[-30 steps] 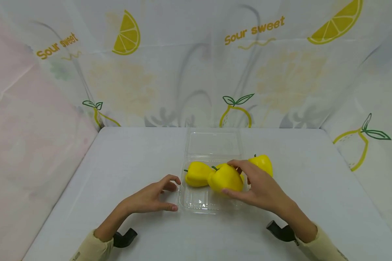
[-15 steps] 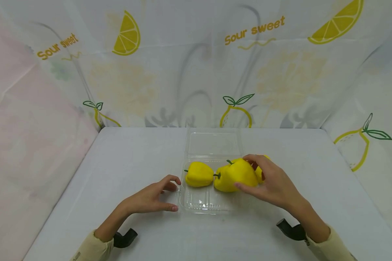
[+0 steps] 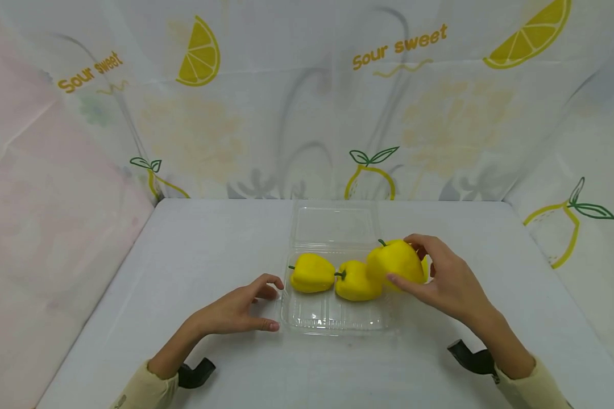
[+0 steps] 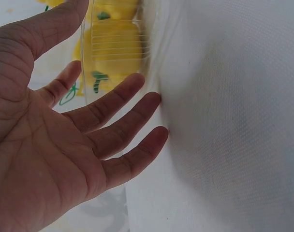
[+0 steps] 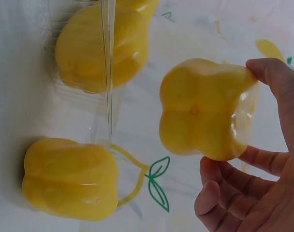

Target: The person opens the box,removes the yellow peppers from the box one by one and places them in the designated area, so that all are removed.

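My right hand [image 3: 450,284] pinches a yellow bell pepper [image 3: 395,261] between thumb and fingers. In the right wrist view this pepper [image 5: 205,108] is held up off the table, its lobed bottom towards the camera. Below the held pepper, at the right, lies a clear plastic clamshell box [image 3: 312,318], its lid laid back. Inside it are a yellow bell pepper [image 3: 311,274] on the left and another yellow bell pepper [image 3: 357,282] beside it. Near the box's left side, my left hand [image 3: 240,307] rests with fingers loosely bent, holding nothing.
One more yellow bell pepper [image 5: 69,179] sits on the table outside the box's right side, mostly hidden behind the held one in the head view. The box lid [image 3: 335,224] lies flat towards the back. Printed cloth [image 3: 266,113] hangs behind the white table [image 3: 210,238].
My right hand has carried its pepper rightward, from over the box's middle to its right edge, uncovering the second pepper in the box. My left hand has stayed still.
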{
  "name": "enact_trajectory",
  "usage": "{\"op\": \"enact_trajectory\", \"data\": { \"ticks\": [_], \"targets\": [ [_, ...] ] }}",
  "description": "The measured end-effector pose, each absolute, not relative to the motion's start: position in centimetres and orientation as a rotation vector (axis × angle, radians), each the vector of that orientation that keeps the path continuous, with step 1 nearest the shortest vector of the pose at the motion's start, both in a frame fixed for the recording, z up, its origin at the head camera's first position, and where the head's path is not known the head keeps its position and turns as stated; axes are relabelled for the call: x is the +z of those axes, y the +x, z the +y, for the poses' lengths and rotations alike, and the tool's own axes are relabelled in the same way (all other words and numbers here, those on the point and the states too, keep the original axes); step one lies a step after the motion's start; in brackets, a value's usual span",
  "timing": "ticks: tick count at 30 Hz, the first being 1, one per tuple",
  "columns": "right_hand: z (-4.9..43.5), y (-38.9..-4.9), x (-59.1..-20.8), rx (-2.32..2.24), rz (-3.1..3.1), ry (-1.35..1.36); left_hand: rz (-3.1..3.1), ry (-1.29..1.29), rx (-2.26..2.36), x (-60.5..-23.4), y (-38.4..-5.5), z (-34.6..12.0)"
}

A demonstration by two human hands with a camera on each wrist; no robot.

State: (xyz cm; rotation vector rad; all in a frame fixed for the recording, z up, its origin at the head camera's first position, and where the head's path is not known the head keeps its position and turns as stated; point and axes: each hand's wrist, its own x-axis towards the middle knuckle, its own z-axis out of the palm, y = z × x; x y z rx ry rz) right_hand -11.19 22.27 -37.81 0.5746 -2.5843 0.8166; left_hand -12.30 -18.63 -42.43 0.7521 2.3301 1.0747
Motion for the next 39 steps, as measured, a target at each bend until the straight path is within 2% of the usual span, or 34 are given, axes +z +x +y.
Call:
{"op": "enact_trajectory", "data": {
  "ticks": [39],
  "targets": [
    [26.7,-11.5,-37.3,0.821,-2.557,0.272,2.324,0.737,1.067,-42.5,-12.4,-18.7]
  ]
}}
